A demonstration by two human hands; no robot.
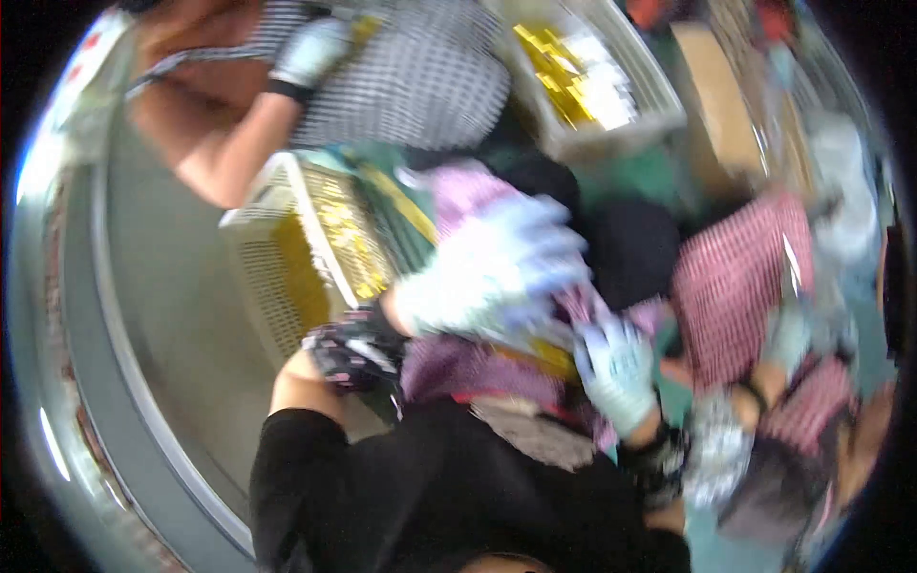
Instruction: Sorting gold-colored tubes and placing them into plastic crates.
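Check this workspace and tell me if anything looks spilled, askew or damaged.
Nothing plainly spilled or damaged stands out. The white basket left of the purple cloth looks slanted, but the wide lens bends edges, so I can't call it tipped; yellow pieces show inside it. Blur around the left hand could hide finer faults.

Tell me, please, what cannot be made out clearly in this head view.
Left hand: blurred in the head view, so its grip is unclear.
Purple fabric: partly hidden there by the left hand; one piece or several, I cannot tell.
Yellow pieces in the white basket: too small and blurred to identify in that view.
Checked cloth: cut off by the same view's top edge.
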